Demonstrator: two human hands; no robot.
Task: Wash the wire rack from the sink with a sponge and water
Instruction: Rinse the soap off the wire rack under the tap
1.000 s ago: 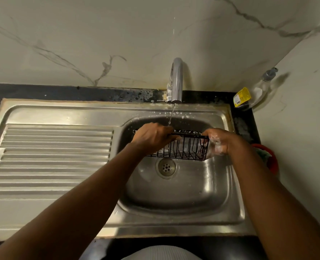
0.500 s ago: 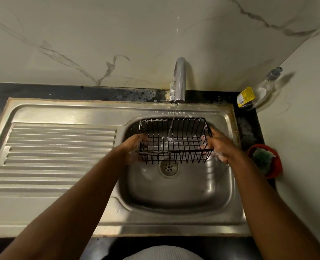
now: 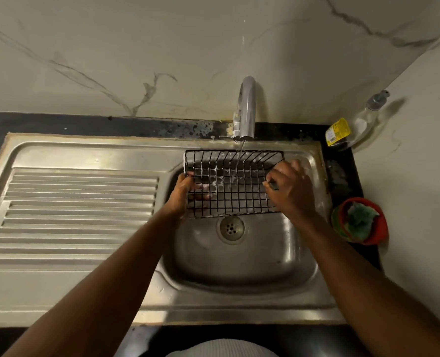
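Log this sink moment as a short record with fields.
rack: black wire rack, sudsy, held over the sink below the tap
left hand: grips the rack's left end
right hand: grips the rack's right end
water: thin stream falling onto the rack
sponge: green scrubber in a red bowl right of the sink, untouched
other: clear pump bottle in the corner

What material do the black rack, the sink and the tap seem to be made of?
The wire rack: thin metal wire, likely black-coated, matte open grid. The sink: stainless steel, brushed, dull reflections. The tap: polished or chrome-plated metal, bright highlight; which, I cannot tell.
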